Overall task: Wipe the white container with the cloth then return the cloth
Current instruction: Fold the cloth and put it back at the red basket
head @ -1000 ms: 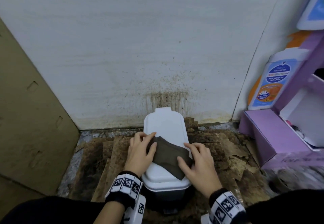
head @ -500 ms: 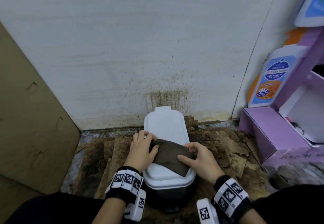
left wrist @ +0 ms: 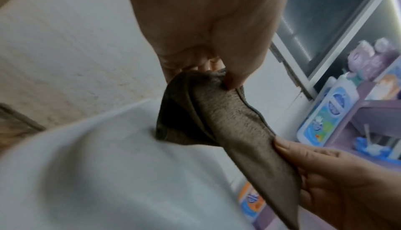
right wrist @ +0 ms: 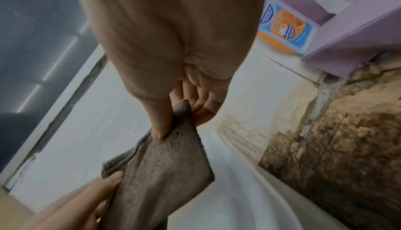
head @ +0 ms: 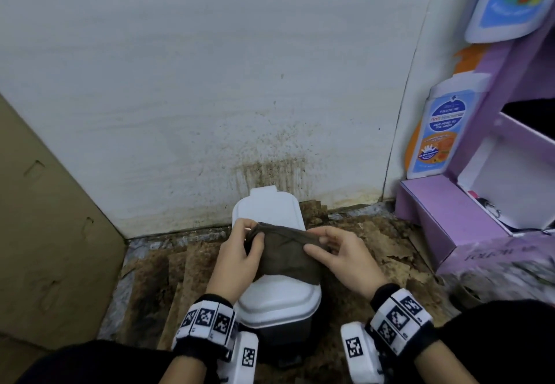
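A white container point(head: 270, 209) with a rounded lid stands on the floor against the wall, seen large and blurred in the left wrist view point(left wrist: 97, 173) and as a rim in the right wrist view point(right wrist: 228, 190). A dark brown cloth point(head: 285, 251) hangs over the middle of the lid, its far edge lifted. My left hand point(head: 243, 251) pinches the cloth's left corner point(left wrist: 217, 82) between thumb and fingers. My right hand point(head: 336, 251) pinches the right corner point(right wrist: 180, 113). Each wrist view also shows the other hand's fingertips on the cloth point(right wrist: 162, 173).
The floor point(head: 180, 278) is covered with peeling, stained brown board. A stained white wall point(head: 270, 98) rises right behind the container. A cardboard panel point(head: 45, 233) leans at the left. A purple shelf unit point(head: 450, 212) with a soap bottle point(head: 438, 131) stands at the right.
Both hands went from pressing flat on the cloth to pinching its two corners and raising its far edge off the lid. The cloth has bunched upward between them.
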